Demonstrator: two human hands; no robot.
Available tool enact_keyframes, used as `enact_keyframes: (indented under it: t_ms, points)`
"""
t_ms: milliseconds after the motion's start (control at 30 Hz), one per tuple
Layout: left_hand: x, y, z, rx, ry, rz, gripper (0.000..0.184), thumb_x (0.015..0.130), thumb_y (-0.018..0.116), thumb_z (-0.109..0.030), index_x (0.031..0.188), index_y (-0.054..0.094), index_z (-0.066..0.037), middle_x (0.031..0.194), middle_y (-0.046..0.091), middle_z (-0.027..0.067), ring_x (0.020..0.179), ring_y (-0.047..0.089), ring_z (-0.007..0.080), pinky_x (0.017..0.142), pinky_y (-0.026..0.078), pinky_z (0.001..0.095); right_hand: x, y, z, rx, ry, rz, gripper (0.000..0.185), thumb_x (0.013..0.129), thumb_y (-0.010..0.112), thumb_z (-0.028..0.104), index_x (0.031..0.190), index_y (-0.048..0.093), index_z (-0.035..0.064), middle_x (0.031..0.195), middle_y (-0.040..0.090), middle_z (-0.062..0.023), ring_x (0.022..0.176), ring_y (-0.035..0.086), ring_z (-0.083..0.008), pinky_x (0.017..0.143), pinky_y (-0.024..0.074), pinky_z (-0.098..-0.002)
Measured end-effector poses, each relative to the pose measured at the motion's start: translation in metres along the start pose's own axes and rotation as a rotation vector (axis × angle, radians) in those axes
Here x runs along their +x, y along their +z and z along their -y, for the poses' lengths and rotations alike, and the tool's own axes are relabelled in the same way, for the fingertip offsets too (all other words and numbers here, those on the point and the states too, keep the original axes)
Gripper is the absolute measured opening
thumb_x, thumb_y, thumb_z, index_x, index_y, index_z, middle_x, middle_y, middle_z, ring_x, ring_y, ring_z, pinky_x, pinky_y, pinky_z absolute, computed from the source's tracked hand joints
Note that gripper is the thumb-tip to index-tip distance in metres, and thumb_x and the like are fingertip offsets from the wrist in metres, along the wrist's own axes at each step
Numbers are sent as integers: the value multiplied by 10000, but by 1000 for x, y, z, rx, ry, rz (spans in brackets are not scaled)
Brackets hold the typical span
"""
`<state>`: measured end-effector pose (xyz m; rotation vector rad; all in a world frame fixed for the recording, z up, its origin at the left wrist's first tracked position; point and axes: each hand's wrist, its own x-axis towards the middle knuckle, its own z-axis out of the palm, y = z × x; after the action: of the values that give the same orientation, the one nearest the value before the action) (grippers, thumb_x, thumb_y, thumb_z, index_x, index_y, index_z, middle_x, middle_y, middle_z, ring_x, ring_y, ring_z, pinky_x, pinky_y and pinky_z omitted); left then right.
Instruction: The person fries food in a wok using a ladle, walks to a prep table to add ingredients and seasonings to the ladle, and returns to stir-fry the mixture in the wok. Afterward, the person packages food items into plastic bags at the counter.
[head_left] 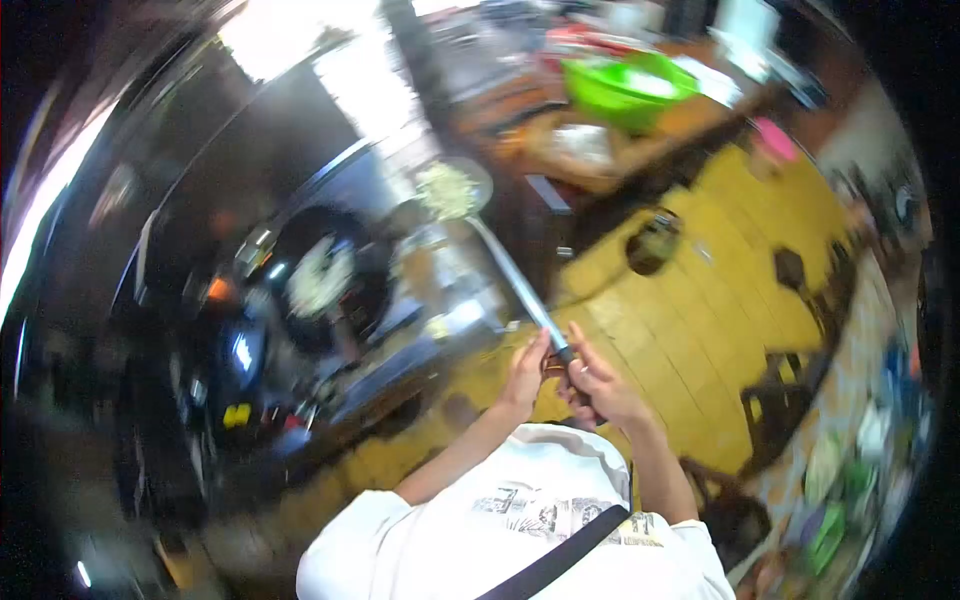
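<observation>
A long-handled skimmer (520, 285) reaches away from me, its round head heaped with pale, chopped-looking food (446, 190). My right hand (598, 385) is wrapped around the dark grip at the near end, one finger lying along it. Beside it, my left hand (527, 378) closes on the handle from the other side, its fingertips partly blurred. Left of the skimmer's head, a dark wok (374, 285) holds more pale food (322, 282). Motion blur hides the food's exact kind.
A bright green basin (625, 90) sits on a wooden table (690, 125) at the upper right, near a clear plastic bag (582, 145). Yellow floor tiles (640, 330), with dark patches, extend to my right. A pink object (775, 140) is farther off. Dark stovetop (240, 350) surrounds the wok.
</observation>
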<state>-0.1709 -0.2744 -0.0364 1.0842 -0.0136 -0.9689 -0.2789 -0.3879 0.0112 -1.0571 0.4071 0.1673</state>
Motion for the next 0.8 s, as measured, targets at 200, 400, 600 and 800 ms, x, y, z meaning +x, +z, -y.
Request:
enact_keyframes:
  t_ms: [200, 400, 600, 800]
  points:
    - [7, 158, 55, 425, -141, 217, 213, 927, 520, -248, 935, 457, -45, 785, 493, 21, 679, 517, 109, 558, 447, 252, -95, -71, -29, -211, -255, -460, 720, 984, 398, 324, 1451, -123, 153, 925, 568, -118, 605, 513, -124, 540, 460, -256]
    - [67, 248, 152, 692, -86, 573, 216, 895, 517, -195, 977, 436, -12, 776, 480, 25, 693, 491, 105, 579, 428, 272, -147, -165, -44, -117, -429, -890, 765, 964, 466, 284, 1446, -88, 70, 789, 572, -107, 563, 553, -140, 539, 474, -283]
    - [143, 356, 208, 614, -403, 812, 213, 908, 552, -226, 893, 400, -77, 688, 457, 38, 426, 480, 129, 394, 467, 290, -234, -279, -49, 129, -351, -1097, 590, 920, 531, 199, 1407, 247, 24, 682, 588, -73, 563, 556, -127, 525, 463, -270]
    - [215, 445, 235, 762, -564, 965, 156, 899, 527, -166, 900, 399, -76, 666, 450, 35, 414, 466, 121, 367, 437, 273, -322, -365, -56, -33, -43, -1657, 422, 807, 609, 134, 1201, 533, 3, 651, 601, -109, 558, 561, -170, 550, 448, -317]
